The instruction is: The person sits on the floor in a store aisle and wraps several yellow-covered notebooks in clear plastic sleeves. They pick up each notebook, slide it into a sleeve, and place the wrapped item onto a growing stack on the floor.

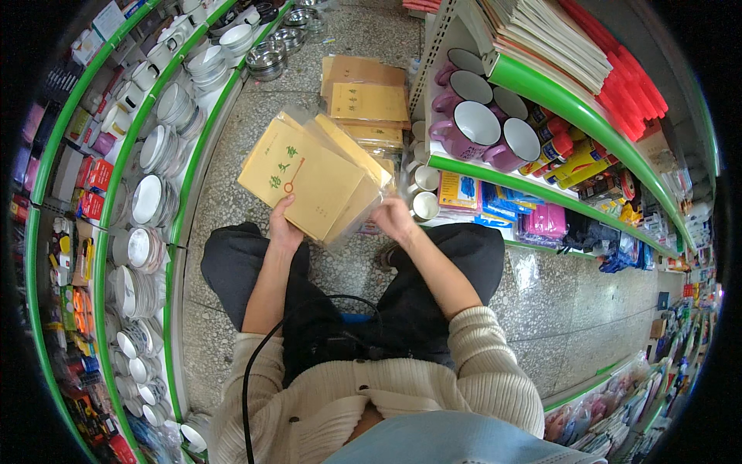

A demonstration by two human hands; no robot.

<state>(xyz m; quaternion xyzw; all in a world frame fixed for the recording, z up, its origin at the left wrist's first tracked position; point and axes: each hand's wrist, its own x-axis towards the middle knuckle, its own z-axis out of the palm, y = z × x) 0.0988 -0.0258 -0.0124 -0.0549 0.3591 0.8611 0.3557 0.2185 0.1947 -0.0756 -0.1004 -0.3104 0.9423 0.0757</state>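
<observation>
My left hand (pixel 285 229) grips the lower edge of a fanned bundle of tan exercise books (pixel 301 180), its thumb over the top cover. Green characters and a drawn red key mark that cover. A clear plastic wrapper (pixel 362 217) spreads around the bundle's right side. My right hand (pixel 394 220), slightly blurred, pinches the wrapper near its right corner; its fingertips are partly hidden. Another tan booklet stack (pixel 353 148) shows behind the top bundle, in or against the plastic. Beyond it, wrapped piles of similar booklets (pixel 371 101) lie on the speckled floor.
Green-edged shelves (pixel 174 232) with stacked white bowls (pixel 153 200) curve along the left. At right, a shelf unit (pixel 493 174) holds purple enamel mugs (pixel 472 130), spray cans (pixel 579 165) and packaged goods. Metal bowls (pixel 266 58) sit on the floor at upper left.
</observation>
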